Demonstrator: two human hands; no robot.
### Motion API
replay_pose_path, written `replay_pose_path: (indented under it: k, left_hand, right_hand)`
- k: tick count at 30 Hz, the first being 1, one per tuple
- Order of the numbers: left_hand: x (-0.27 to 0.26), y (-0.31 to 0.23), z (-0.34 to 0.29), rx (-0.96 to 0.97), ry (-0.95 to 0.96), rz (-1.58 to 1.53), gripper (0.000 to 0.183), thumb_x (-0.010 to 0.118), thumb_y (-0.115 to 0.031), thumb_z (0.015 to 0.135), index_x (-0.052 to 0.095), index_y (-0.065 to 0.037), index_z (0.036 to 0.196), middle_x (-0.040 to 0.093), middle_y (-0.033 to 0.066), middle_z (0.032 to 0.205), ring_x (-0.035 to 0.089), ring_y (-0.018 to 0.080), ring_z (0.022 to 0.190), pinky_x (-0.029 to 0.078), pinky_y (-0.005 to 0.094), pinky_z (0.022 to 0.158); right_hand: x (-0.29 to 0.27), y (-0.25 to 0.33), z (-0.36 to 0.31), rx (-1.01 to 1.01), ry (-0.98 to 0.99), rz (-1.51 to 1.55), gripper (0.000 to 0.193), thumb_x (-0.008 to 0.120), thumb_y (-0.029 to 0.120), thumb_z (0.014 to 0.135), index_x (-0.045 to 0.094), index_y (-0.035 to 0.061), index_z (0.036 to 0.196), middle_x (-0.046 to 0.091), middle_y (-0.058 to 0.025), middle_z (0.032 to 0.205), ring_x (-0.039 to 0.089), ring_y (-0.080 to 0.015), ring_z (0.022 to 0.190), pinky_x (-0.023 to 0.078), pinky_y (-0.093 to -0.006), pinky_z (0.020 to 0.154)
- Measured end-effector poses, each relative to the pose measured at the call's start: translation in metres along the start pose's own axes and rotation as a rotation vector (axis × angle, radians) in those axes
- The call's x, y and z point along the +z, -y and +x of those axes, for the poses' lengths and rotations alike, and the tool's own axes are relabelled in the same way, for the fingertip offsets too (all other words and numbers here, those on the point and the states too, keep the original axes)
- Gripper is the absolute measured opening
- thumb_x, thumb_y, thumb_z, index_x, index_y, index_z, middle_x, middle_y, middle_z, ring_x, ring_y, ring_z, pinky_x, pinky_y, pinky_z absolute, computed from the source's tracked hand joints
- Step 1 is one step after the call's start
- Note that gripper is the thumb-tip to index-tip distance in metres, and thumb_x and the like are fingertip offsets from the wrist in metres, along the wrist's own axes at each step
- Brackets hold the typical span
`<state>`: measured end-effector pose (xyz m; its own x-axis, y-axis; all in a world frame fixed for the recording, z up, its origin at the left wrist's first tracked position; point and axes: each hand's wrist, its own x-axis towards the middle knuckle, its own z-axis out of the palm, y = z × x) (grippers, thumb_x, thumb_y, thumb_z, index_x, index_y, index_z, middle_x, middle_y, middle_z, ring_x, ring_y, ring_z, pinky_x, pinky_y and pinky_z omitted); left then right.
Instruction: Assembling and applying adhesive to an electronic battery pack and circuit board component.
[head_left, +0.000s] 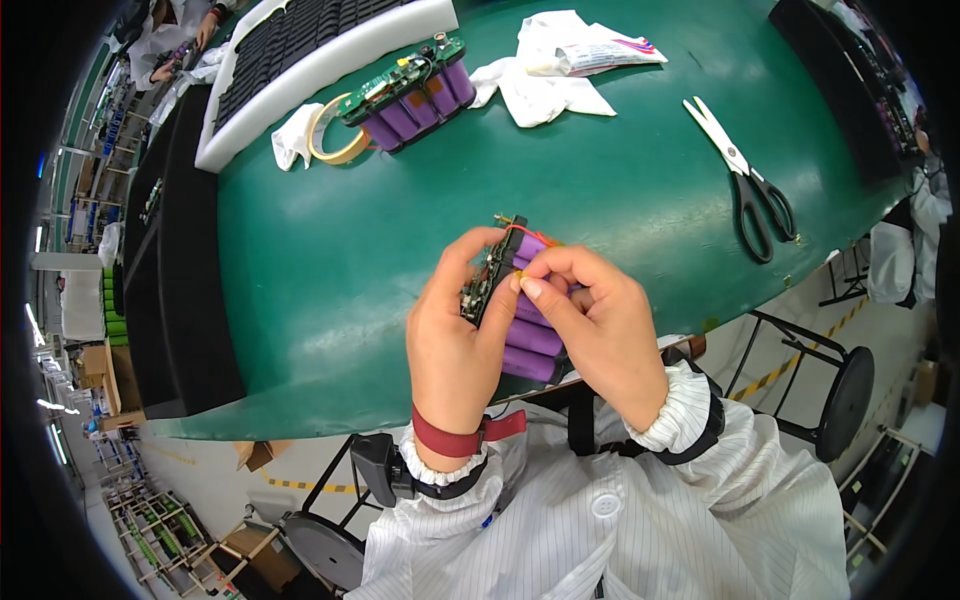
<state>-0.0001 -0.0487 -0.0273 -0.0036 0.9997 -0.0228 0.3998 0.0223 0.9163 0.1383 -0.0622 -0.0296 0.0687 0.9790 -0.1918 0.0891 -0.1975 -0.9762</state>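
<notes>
A battery pack of purple cells (pixel 528 337) with a green circuit board (pixel 482 285) along its left side lies at the table's near edge. My left hand (pixel 455 315) is wrapped round the board side, its thumb on the pack's upper face. Thumb and forefinger of my right hand (pixel 590 300) pinch a small yellowish piece, perhaps tape, beside the left thumb tip. An orange-red wire (pixel 530 235) curves over the far end of the pack. My fingers hide part of the cells.
Farther back stands a second purple battery pack (pixel 408 118), beside a tape roll (pixel 340 135) and crumpled white cloths (pixel 545 95). Black-handled scissors (pixel 742 175) lie at right. Black foam blocks (pixel 180 290) border the left, near a white-edged tray (pixel 225 150). Another person's hand (pixel 207 30) shows far left.
</notes>
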Motion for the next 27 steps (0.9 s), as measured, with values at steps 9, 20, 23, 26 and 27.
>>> replay_pose_path:
  k: [9, 20, 23, 26, 27]
  left_hand:
    - [-0.005, 0.025, 0.008, -0.015, 0.101, -0.144, 0.012, 0.065, -0.001, 0.090, 0.065, 0.002, 0.102, 0.066, 0.0046, 0.097, 0.058, 0.0104, 0.089, 0.047, 0.0250, 0.083]
    - [-0.005, 0.010, 0.008, 0.110, -0.055, 0.083, 0.015, 0.073, -0.005, 0.079, 0.073, -0.008, 0.094, 0.061, 0.0115, 0.108, 0.058, 0.0272, 0.101, 0.047, 0.0350, 0.086]
    - [-0.009, 0.014, 0.007, 0.177, -0.139, 0.370, 0.017, 0.073, -0.004, 0.077, 0.074, -0.010, 0.093, 0.061, 0.0102, 0.112, 0.057, 0.0279, 0.102, 0.047, 0.0366, 0.087]
    - [-0.011, 0.018, 0.012, 0.187, -0.103, 0.280, 0.017, 0.074, -0.004, 0.076, 0.074, -0.010, 0.093, 0.061, 0.0092, 0.112, 0.056, 0.0278, 0.103, 0.047, 0.0370, 0.087]
    - [-0.011, 0.020, 0.013, 0.180, -0.108, 0.285, 0.017, 0.074, -0.004, 0.076, 0.074, -0.010, 0.093, 0.061, 0.0092, 0.112, 0.056, 0.0278, 0.103, 0.047, 0.0370, 0.087]
  right_hand:
    - [0.002, 0.006, 0.001, -0.097, -0.009, -0.159, 0.010, 0.067, 0.009, 0.087, 0.065, 0.0028, 0.095, 0.059, -0.0081, 0.075, 0.054, -0.0166, 0.065, 0.044, -0.0312, 0.058]
    - [-0.198, -0.014, 0.001, -0.228, -0.391, -1.048, 0.032, 0.065, 0.002, 0.081, 0.058, -0.0008, 0.112, 0.059, -0.0163, 0.105, 0.057, -0.0260, 0.089, 0.047, -0.0351, 0.079]
    - [-0.206, -0.024, 0.005, -0.173, -0.334, -1.102, 0.037, 0.064, 0.002, 0.080, 0.055, -0.0033, 0.115, 0.056, -0.0190, 0.111, 0.056, -0.0318, 0.097, 0.046, -0.0394, 0.087]
    - [-0.212, -0.024, 0.012, -0.149, -0.331, -1.067, 0.041, 0.065, 0.003, 0.079, 0.052, -0.0037, 0.117, 0.055, -0.0197, 0.114, 0.054, -0.0336, 0.107, 0.044, -0.0405, 0.095]
    - [-0.211, -0.019, 0.013, -0.157, -0.343, -1.135, 0.043, 0.066, 0.003, 0.078, 0.052, -0.0034, 0.118, 0.055, -0.0194, 0.114, 0.053, -0.0337, 0.109, 0.044, -0.0405, 0.095]
